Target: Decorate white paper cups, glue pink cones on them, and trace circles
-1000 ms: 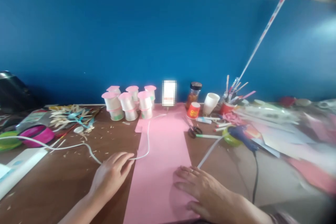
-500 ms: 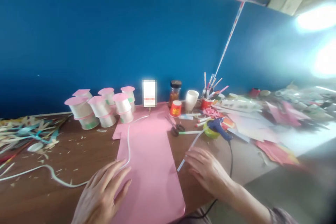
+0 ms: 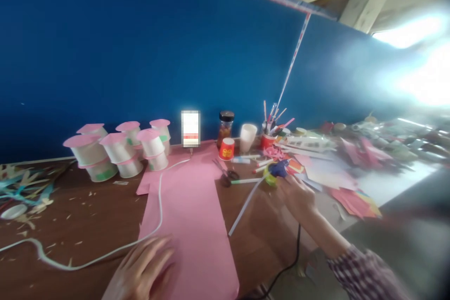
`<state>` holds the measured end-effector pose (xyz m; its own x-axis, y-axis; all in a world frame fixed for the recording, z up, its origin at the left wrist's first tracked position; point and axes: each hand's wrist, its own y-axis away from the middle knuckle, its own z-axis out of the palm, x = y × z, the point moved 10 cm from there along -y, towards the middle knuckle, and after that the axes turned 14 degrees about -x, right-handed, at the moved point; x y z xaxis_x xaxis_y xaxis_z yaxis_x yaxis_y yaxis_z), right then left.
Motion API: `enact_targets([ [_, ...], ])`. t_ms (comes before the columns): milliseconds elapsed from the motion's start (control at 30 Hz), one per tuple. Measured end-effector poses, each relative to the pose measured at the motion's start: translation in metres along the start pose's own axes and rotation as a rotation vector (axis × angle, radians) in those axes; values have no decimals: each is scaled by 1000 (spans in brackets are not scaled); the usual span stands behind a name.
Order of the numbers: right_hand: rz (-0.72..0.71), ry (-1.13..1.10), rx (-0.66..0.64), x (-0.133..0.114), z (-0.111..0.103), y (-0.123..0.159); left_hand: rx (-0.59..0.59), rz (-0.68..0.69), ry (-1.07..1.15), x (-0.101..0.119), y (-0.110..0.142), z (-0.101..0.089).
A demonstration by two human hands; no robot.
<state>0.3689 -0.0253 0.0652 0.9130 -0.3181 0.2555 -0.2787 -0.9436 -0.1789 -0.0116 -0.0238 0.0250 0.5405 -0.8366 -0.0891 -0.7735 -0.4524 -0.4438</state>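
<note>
My right hand (image 3: 297,197) has its fingers round the handle of a blue hot glue gun (image 3: 279,168); they are partly blurred. The gun lies on a yellow-green roll (image 3: 270,177), and a long translucent glue stick (image 3: 246,206) sticks out of it toward me. My left hand (image 3: 146,267) rests, fingers stretched out and holding nothing, at the left edge of a long pink paper sheet (image 3: 191,225). A white cable (image 3: 161,201) crosses the sheet just beyond that hand.
Stacked white paper cups with pink tops (image 3: 87,150) stand at the back left. Scissors (image 3: 227,176), a red cup (image 3: 227,149), a lidded jar (image 3: 225,129) and a pen holder (image 3: 269,140) line the back. Paper scraps (image 3: 356,201) cover the right. A black cord (image 3: 297,253) hangs at the front.
My right hand has moved forward and right from beside the glue stick to the glue gun's handle. My left hand has lowered slightly toward me. The view has shifted a little to the right.
</note>
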Motion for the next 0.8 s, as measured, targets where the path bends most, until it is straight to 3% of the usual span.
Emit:
enact_targets([
  [467, -38, 69, -162, 2, 8, -24, 4, 0, 3, -3, 8, 11],
  [667, -74, 73, -179, 6, 9, -25, -47, -20, 63, -5, 1, 8],
  [800, -108, 49, -154, 3, 7, -22, -15, -5, 85, 0, -6, -3],
])
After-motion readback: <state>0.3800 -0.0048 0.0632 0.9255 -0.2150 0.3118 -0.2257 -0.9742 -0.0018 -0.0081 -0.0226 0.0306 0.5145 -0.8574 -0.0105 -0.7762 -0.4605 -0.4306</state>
